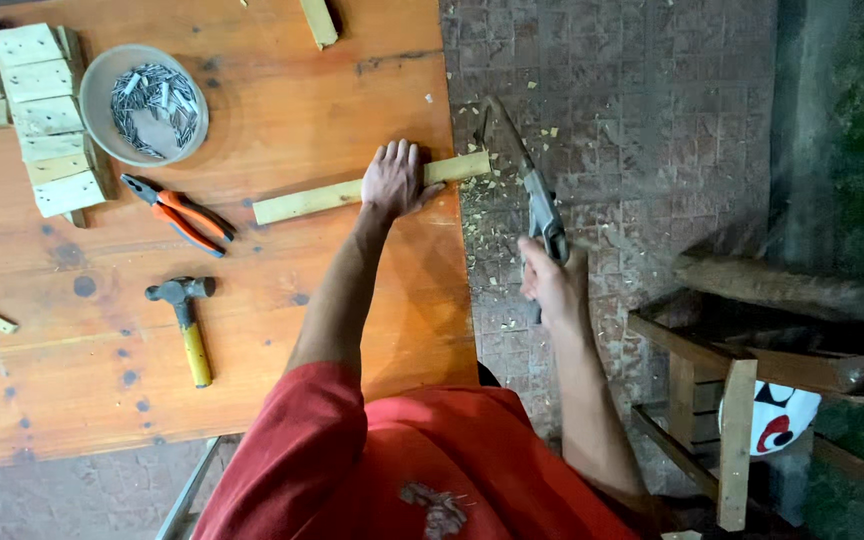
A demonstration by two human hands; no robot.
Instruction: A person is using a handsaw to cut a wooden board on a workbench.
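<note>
In the head view, the left hand [395,179] is lying flat, fingers spread, pressing down on a pale wooden strip [352,192], which is resting across the orange tabletop [282,300] with its far end sticking out just past the tabletop's edge. The right hand [550,283] is wrapping closed around the handle of a handsaw [530,190], holding it off the tabletop, beside that overhanging end of the wooden strip; the saw's blade is running away from the person, its tip reaching near the strip's end, though whether the teeth are touching the wood cannot be told. Taking the wooden strip as the landmark: a pair of orange-handled pliers [177,213] is lying just beyond the strip's other end, a round grey bowl of nails [144,103] is sitting farther off past the pliers, and a row of pale wooden blocks [47,120] is stretching along beyond the bowl. A hammer [186,325] with a yellow handle is lying nearer the person than the strip, well apart from it. Below the strip's overhanging end, wood chips are scattering over a floor of small reddish paving tiles [632,120]. Beyond the saw from the strip, a rough wooden frame [742,400] is standing on the floor.
</note>
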